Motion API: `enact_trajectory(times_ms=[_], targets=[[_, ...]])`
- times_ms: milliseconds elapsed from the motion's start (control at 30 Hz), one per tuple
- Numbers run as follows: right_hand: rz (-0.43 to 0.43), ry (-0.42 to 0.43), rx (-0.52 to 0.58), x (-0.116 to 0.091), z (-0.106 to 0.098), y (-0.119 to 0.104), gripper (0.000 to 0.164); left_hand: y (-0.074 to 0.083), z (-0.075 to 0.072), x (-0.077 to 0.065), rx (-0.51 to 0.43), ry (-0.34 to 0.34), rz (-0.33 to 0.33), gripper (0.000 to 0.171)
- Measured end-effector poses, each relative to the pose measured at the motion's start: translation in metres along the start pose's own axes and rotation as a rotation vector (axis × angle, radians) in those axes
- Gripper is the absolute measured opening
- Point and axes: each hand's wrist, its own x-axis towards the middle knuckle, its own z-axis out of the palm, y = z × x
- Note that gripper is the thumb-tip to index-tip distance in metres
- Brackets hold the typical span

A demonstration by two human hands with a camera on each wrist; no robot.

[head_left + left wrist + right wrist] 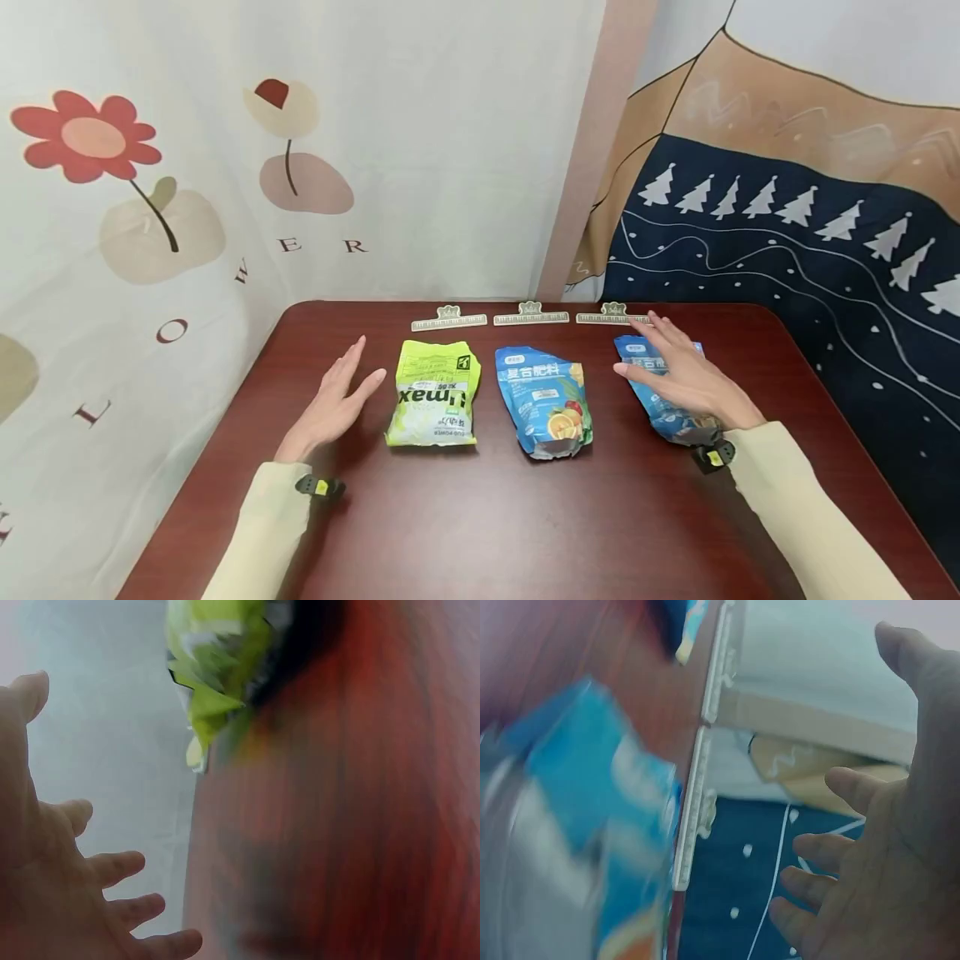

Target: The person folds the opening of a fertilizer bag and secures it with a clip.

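In the head view my left hand [327,408] hovers left of a lime-green and white bag [433,396], fingers extended and thumb apart, holding nothing. My right hand [686,375], also with straight fingers, is above a blue bag [667,417] and partly hides it; whether it touches cannot be told there. The right wrist view shows that hand [862,855] spread, apart from the blue bag [592,772]. Between the hands lies another blue bag [543,404] with fruit printed on it. In the left wrist view the green bag [217,660] is blurred, away from the spread left hand [67,877].
Three pale ruler-edged clips, a left one [448,320], a middle one [531,315] and a right one [611,315], lie along the back edge of the dark red table [517,533]. Behind stands a printed curtain [442,167]; a navy tree-patterned cloth [750,275] hangs at right.
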Motion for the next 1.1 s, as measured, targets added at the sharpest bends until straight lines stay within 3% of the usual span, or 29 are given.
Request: enact_trajectory(times_ms=[233, 533, 700, 933, 1100], targets=[[-0.066, -0.038, 0.085, 0.012, 0.007, -0.028, 0.093, 0.004, 0.003, 0.006, -0.16, -0.036, -0.057, 0.078], [-0.132, -0.118, 0.179, 0.026, 0.023, -0.061, 0.087, 0.009, 0.008, 0.013, -0.446, -0.066, -0.112, 0.081], [-0.132, -0.175, 0.214, 0.032, 0.032, -0.075, 0.083, 0.009, 0.009, 0.018, -0.523, -0.064, -0.113, 0.082], [-0.128, -0.232, 0.346, 0.047, 0.039, -0.096, 0.08, 0.005, 0.009, 0.028, -0.63, -0.058, -0.13, 0.086], [-0.131, -0.261, 0.355, 0.056, 0.045, -0.108, 0.073, 0.002, 0.011, 0.037, -0.674, -0.079, -0.153, 0.084]])
